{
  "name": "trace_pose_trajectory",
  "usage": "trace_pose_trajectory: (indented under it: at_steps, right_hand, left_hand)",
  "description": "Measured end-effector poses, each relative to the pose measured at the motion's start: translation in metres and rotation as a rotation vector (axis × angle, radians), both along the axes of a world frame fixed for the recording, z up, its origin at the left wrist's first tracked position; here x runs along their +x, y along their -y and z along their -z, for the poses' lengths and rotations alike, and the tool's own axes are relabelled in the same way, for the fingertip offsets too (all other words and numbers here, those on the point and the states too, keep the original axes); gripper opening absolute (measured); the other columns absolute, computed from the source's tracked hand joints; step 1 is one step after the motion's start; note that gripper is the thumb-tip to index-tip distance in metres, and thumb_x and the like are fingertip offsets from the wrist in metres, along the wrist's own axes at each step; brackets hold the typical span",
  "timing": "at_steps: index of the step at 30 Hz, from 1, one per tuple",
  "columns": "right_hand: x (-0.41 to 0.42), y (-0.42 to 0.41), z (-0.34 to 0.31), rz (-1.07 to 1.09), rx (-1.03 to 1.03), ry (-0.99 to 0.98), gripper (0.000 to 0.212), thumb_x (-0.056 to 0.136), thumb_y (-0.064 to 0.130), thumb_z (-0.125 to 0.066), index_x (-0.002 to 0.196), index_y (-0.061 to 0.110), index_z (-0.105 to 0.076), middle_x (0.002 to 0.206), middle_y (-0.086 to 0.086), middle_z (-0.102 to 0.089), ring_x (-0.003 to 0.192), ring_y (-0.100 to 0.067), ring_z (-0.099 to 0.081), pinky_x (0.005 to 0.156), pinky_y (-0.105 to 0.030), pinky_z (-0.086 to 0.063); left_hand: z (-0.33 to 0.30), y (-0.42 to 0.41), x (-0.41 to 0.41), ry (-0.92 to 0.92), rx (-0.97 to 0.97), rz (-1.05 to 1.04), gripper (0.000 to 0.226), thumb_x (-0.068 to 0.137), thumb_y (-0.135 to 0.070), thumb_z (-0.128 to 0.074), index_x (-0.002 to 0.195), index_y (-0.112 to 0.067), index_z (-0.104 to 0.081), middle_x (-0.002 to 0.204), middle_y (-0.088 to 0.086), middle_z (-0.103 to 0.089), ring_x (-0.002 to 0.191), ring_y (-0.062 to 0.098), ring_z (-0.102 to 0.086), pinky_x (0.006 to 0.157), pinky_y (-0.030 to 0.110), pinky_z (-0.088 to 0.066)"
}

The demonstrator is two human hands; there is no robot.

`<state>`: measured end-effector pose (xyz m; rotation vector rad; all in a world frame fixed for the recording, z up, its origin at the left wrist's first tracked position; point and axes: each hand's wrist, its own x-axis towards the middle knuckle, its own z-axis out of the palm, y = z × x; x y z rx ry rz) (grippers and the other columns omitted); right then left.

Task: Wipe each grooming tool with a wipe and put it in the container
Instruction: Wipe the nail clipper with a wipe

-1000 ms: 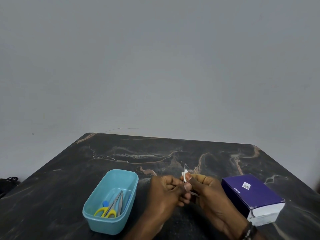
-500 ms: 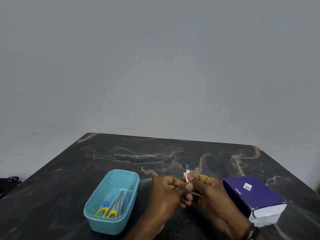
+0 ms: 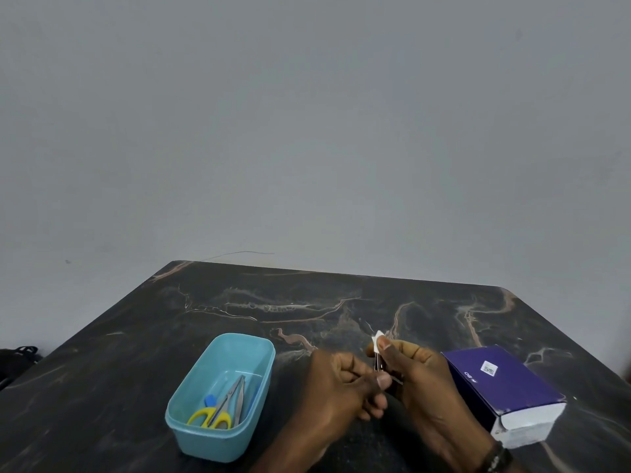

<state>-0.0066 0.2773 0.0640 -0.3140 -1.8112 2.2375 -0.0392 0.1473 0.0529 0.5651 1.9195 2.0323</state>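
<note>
Above the dark marble table (image 3: pixel 239 302) my two hands meet. My left hand (image 3: pixel 341 387) pinches the lower end of a thin metal grooming tool (image 3: pixel 378 363), probably tweezers, mostly hidden by fingers. My right hand (image 3: pixel 416 377) pinches a small white wipe (image 3: pixel 377 340) around the tool's upper part. To the left stands a light blue container (image 3: pixel 191 425). Inside it lie yellow-handled scissors (image 3: pixel 218 413), a slim metal tool and something blue.
A purple box with a white end (image 3: pixel 505 387) lies at my right wrist, near the table's right edge. A grey wall rises behind the table. Something dark (image 3: pixel 17 356) sits at the far left, off the table.
My right hand has slid the wipe up along the tool, away from my left hand. The view shifted slightly; the container and box stayed put.
</note>
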Motion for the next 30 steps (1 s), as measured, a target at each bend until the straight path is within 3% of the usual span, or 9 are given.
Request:
trace_pose_trajectory:
  at_steps: [3,6,10,14,17,22,30]
  right_hand:
    - [0.0005,0.0024,-0.0013,-0.110,-0.010,0.007,0.041,0.080,0.028,-0.067,0.087,-0.012,-0.066,0.063,-0.021,-0.055,0.052,-0.028,-0.053,0.058,-0.037,-0.051]
    - [0.0009,0.0046,-0.0010,-0.149,-0.007,0.017,0.033,0.085,0.027,-0.065,0.083,-0.006,-0.068,0.058,-0.019,-0.053,0.051,-0.026,-0.051,0.059,-0.037,-0.050]
    - [0.0021,0.0040,-0.0011,-0.125,-0.005,0.008,0.036,0.083,0.025,-0.065,0.087,-0.011,-0.066,0.056,-0.018,-0.056,0.050,-0.026,-0.051,0.056,-0.036,-0.049]
    - [0.0025,0.0039,-0.0010,-0.069,0.006,0.000,0.042,0.081,0.023,-0.066,0.090,-0.017,-0.063,0.065,-0.020,-0.063,0.056,-0.024,-0.060,0.056,-0.033,-0.053]
    - [0.0032,0.0039,-0.0025,-0.043,0.025,-0.013,0.039,0.078,0.026,-0.066,0.085,-0.012,-0.067,0.073,-0.023,-0.068,0.066,-0.028,-0.064,0.058,-0.032,-0.055]
    - [0.0022,0.0045,-0.0038,-0.060,0.001,0.022,0.033,0.078,0.027,-0.066,0.081,-0.006,-0.070,0.075,-0.023,-0.067,0.067,-0.029,-0.065,0.059,-0.033,-0.054]
    - [0.0025,0.0051,-0.0050,-0.066,0.004,0.021,0.037,0.077,0.028,-0.067,0.086,-0.007,-0.070,0.076,-0.022,-0.068,0.070,-0.030,-0.062,0.067,-0.038,-0.051]
  left_hand:
    - [-0.0006,0.0005,-0.0023,0.001,0.044,-0.066,0.015,0.084,-0.011,-0.072,0.082,0.003,-0.066,0.060,0.011,-0.069,0.050,0.018,-0.063,0.048,0.024,-0.048]
    - [-0.0004,0.0014,-0.0041,-0.005,0.055,-0.101,0.015,0.084,-0.011,-0.072,0.080,0.002,-0.066,0.060,0.011,-0.070,0.049,0.018,-0.063,0.048,0.024,-0.048]
    - [-0.0003,0.0025,-0.0042,-0.010,0.032,-0.061,0.015,0.084,-0.012,-0.073,0.079,0.001,-0.066,0.061,0.011,-0.070,0.050,0.018,-0.063,0.048,0.024,-0.048]
    - [0.0001,0.0027,-0.0032,0.004,0.009,0.000,0.020,0.083,-0.012,-0.073,0.084,0.007,-0.066,0.060,0.010,-0.070,0.047,0.017,-0.062,0.047,0.024,-0.048]
    - [-0.0003,0.0024,-0.0014,0.000,-0.006,0.026,0.022,0.083,-0.012,-0.074,0.087,0.009,-0.065,0.060,0.010,-0.069,0.046,0.015,-0.061,0.046,0.023,-0.047]
    - [-0.0018,0.0020,-0.0001,0.005,-0.005,0.023,0.027,0.084,-0.012,-0.072,0.090,0.013,-0.063,0.060,0.009,-0.068,0.045,0.015,-0.060,0.045,0.022,-0.046]
    - [-0.0020,0.0014,-0.0004,-0.017,0.013,0.014,0.017,0.085,-0.014,-0.072,0.079,0.001,-0.066,0.061,0.011,-0.068,0.046,0.016,-0.060,0.045,0.023,-0.046]
